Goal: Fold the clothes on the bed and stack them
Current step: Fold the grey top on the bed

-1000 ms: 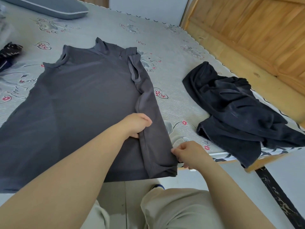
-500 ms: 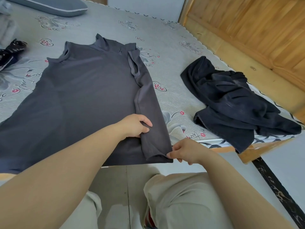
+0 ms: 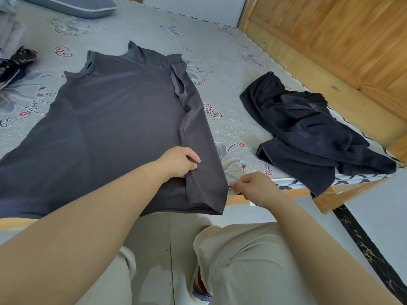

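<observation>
While beige trousers (image 3: pixel 242 260) fill the nearest part of the view, both forearms reach from the bottom edge toward the bed (image 3: pixel 242 119). At about five o'clock from the picture's centre, the right hand (image 3: pixel 253 188) hangs over the mattress edge with its fingers curled; its fingertips sit right at the lower right corner of the grey shirt (image 3: pixel 114 128), but whether they pinch the cloth or only touch it cannot be told. Its wrist bends inward, knuckles up. Just beyond, near the centre, the left hand (image 3: pixel 178 161) grips the folded-over right side of the shirt, thumb on top and fingers tucked under the fold, the forearm running in diagonally from seven o'clock. Spread flat on the flower-printed sheet, the shirt has its hem hanging over the near edge, its collar pointing toward twelve o'clock, and one side panel doubled inward. At three o'clock a crumpled black garment (image 3: pixel 308 130) lies well apart from the shirt, partly drooping over the bed's corner. Farther off, at eleven o'clock, a grey pillow (image 3: pixel 72 5) rests on the sheet, and a wooden panel (image 3: pixel 341 36) rises at one to two o'clock.
</observation>
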